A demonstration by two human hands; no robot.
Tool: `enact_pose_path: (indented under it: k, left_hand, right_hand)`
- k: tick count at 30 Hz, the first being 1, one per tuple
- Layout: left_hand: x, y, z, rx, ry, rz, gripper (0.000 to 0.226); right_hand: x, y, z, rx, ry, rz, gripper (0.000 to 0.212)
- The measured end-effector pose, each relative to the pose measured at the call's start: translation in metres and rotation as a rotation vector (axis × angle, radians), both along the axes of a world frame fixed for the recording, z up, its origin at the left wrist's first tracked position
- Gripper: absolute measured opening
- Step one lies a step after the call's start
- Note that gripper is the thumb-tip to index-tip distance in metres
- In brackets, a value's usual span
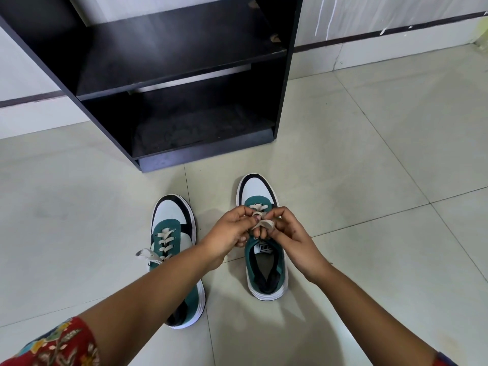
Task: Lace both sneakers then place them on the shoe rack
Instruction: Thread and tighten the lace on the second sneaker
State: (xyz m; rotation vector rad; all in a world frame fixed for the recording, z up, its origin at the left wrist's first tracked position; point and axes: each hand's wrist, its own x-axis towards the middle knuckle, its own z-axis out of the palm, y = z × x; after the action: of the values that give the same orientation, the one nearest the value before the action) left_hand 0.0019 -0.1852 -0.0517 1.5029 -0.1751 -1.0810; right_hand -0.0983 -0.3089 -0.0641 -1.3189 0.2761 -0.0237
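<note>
Two green, white and black sneakers stand on the tiled floor, toes pointing at the rack. The left sneaker [171, 223] is laced, and its loose beige lace ends [148, 256] trail to the left. Over the right sneaker [260, 191], my left hand [229, 231] and my right hand [287, 233] both pinch its beige lace [262, 223] above the tongue. The lace wraps around my fingers. My hands hide most of that sneaker's eyelets. The black shoe rack [184, 75] stands just beyond the shoes with two bare shelves.
Pale floor tiles [369, 180] spread around the shoes on all sides. A white wall with a dark skirting strip [383, 33] runs behind the rack. My red patterned sleeve [52, 347] shows at the bottom left.
</note>
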Motion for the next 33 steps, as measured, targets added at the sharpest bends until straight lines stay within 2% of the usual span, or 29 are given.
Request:
enact_pose_path:
  k: [5,7,9,11,13,15,17,20,23,25,26,27,28,30,31,32,33]
  left_hand:
    - [0.002,0.0,-0.003,0.012,0.023,0.056,0.009]
    - [0.002,0.001,-0.002,0.018,0.019,0.046,0.01]
    - [0.0,0.003,0.001,0.004,0.012,0.024,0.012]
    - [-0.002,0.005,0.003,-0.037,-0.089,-0.027,0.014]
    - [-0.003,0.009,0.004,0.045,-0.432,-0.121,0.015]
    - [-0.002,0.011,0.003,0.248,-0.946,-0.229,0.014]
    - [0.0,0.009,0.005,0.299,-1.337,-0.319,0.015]
    - [0.005,0.007,0.005,0.236,-1.653,-0.456,0.024]
    - [0.011,0.01,0.001,0.194,-1.973,-0.578,0.018]
    - [0.016,0.011,0.0,0.197,-2.072,-0.655,0.019]
    - [0.015,0.01,0.002,0.208,-2.028,-0.673,0.017]
    - [0.014,0.009,0.005,0.214,-1.907,-0.657,0.014]
    - [0.014,0.008,0.006,0.214,-1.696,-0.596,0.013]
    - [0.009,0.001,0.012,0.205,-1.043,-0.418,0.019]
    - [0.009,-0.003,0.014,0.154,-0.696,-0.299,0.026]
    - [0.01,-0.006,0.014,0.111,-0.401,-0.179,0.031]
    - [0.012,-0.008,0.013,0.111,-0.193,-0.099,0.035]
  right_hand:
    - [-0.003,-0.001,-0.004,-0.07,0.026,-0.032,0.014]
    - [-0.001,0.0,-0.005,-0.022,0.002,-0.054,0.003]
    - [0.002,0.001,-0.002,0.044,0.023,-0.107,0.006]
    - [0.006,0.001,-0.001,0.069,0.093,-0.183,0.008]
    - [0.01,-0.001,-0.001,0.05,0.17,-0.238,0.01]
    - [0.016,-0.002,0.001,0.045,0.221,-0.239,0.013]
    - [0.02,-0.003,0.003,0.043,0.252,-0.219,0.018]
    - [0.022,-0.002,0.004,0.002,0.284,-0.187,0.021]
    - [0.02,-0.003,0.004,0.0,0.307,-0.146,0.021]
    - [0.02,-0.004,0.005,0.013,0.304,-0.147,0.023]
    - [0.019,-0.004,0.006,0.025,0.3,-0.165,0.024]
    - [0.019,-0.003,0.006,0.039,0.294,-0.187,0.023]
    - [0.018,-0.002,0.007,0.05,0.289,-0.206,0.017]
    - [0.015,0.001,0.007,0.06,0.277,-0.219,0.011]
    - [0.014,0.002,0.007,0.064,0.267,-0.224,0.015]
    - [0.013,0.002,0.007,0.051,0.253,-0.229,0.021]
    - [0.011,0.004,0.006,0.018,0.224,-0.24,0.026]
